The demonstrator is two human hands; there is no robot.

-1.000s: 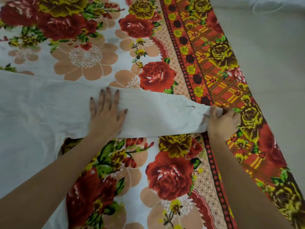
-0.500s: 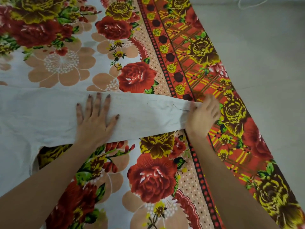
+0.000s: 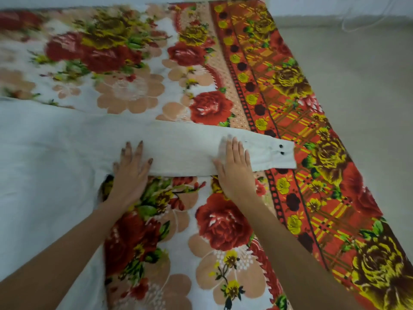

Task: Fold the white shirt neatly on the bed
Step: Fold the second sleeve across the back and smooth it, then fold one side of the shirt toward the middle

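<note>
The white shirt [image 3: 44, 157] lies spread over the left of the bed, its body running off the left edge of view. One long sleeve [image 3: 183, 151] stretches flat to the right, ending in a cuff [image 3: 274, 155] with two dark buttons. My left hand [image 3: 130, 168] presses flat on the sleeve near the armpit, fingers straight. My right hand [image 3: 234, 168] lies flat on the sleeve just left of the cuff, fingers straight and together.
The bed is covered by a floral sheet [image 3: 212, 231] with red roses and an orange patterned border [image 3: 312, 175] along its right edge. Beyond that edge is a plain pale floor [image 3: 368, 97]. A thin white cord [image 3: 357, 21] lies at the top right.
My right hand let go of the cuff end and slid left onto the sleeve, now lying flat. The cuff with its buttons is uncovered. My left hand stays pressed near the armpit.
</note>
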